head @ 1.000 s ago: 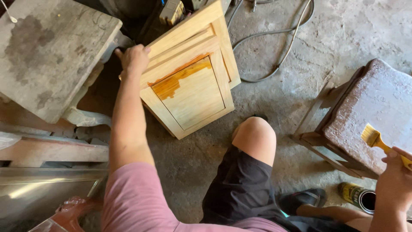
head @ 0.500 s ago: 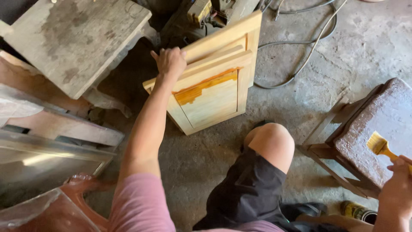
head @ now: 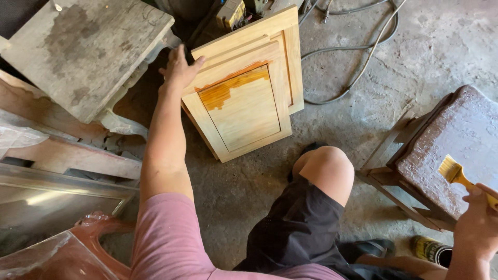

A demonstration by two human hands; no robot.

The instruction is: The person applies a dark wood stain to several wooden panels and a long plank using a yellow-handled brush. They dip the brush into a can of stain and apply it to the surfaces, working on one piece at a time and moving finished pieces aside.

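Observation:
My left hand (head: pixel 179 68) grips the upper left edge of a pale wooden cabinet door (head: pixel 244 106) that stands tilted on the concrete floor, with a second door behind it. An orange-brown stain covers the top of the door's inner panel. My right hand (head: pixel 477 220) is at the lower right, holding a yellow-handled paintbrush (head: pixel 456 173) with its bristles over a dark brown wooden stool (head: pixel 451 150).
A grey weathered wooden slab (head: pixel 83 46) lies at the upper left over planks. Grey cables (head: pixel 358 57) loop on the floor behind the doors. A small tin can (head: pixel 430 250) sits near my right arm. My bent knee (head: pixel 321 166) is in the middle.
The view has shifted, so the door sits more to the centre. My left hand still holds the door's edge. The brush stays over the stool.

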